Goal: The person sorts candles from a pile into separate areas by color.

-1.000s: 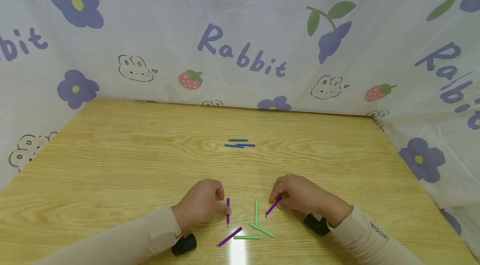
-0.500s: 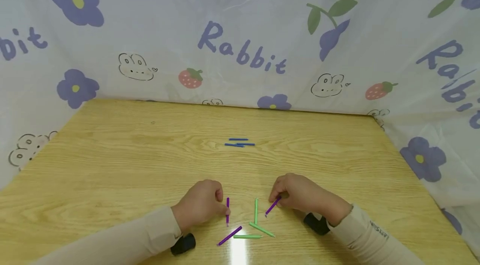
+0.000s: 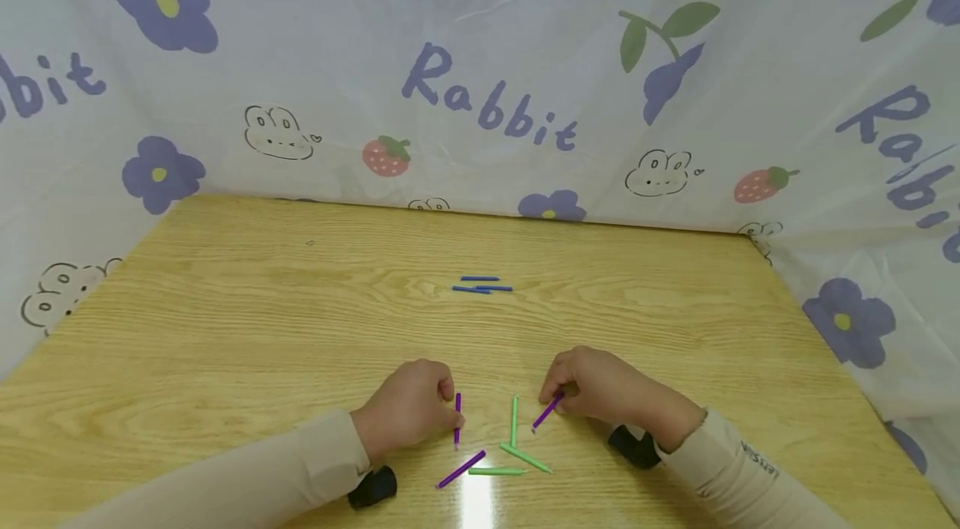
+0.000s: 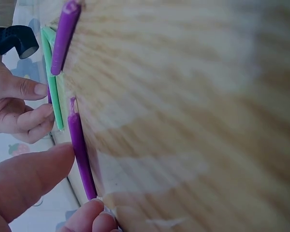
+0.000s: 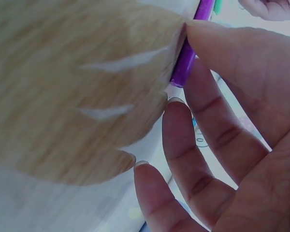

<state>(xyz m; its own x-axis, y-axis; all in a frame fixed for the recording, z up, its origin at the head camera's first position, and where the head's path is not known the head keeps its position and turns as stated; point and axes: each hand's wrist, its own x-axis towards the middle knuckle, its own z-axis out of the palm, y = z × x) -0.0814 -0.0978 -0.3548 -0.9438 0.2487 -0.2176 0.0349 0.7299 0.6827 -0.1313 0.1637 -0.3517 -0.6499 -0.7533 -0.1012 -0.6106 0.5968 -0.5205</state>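
Thin purple and green candles lie on the wooden table near the front. My left hand (image 3: 405,406) holds an upright-lying purple candle (image 4: 80,154); its thumb (image 4: 58,157) touches the side and the fingertips (image 4: 94,212) meet the end without a wick. My right hand (image 3: 600,386) pinches a slanted purple candle (image 5: 184,63) between thumb and index finger, the other fingers spread behind. Between the hands, a third purple candle (image 3: 461,469) lies diagonally. Beside it are three green candles: one pointing away (image 3: 514,421), one slanted (image 3: 525,457), one sideways (image 3: 497,471).
Three blue candles (image 3: 480,279) lie farther back on the wooden table (image 3: 300,312). A white curtain (image 3: 480,12) printed with rabbits and flowers hangs behind and along the sides. A black wrist device (image 3: 372,487) sits under the left wrist, another (image 3: 633,447) under the right.
Both hands stay almost in place at their purple candles. The whole head view shifts slightly; the candles keep their arrangement.
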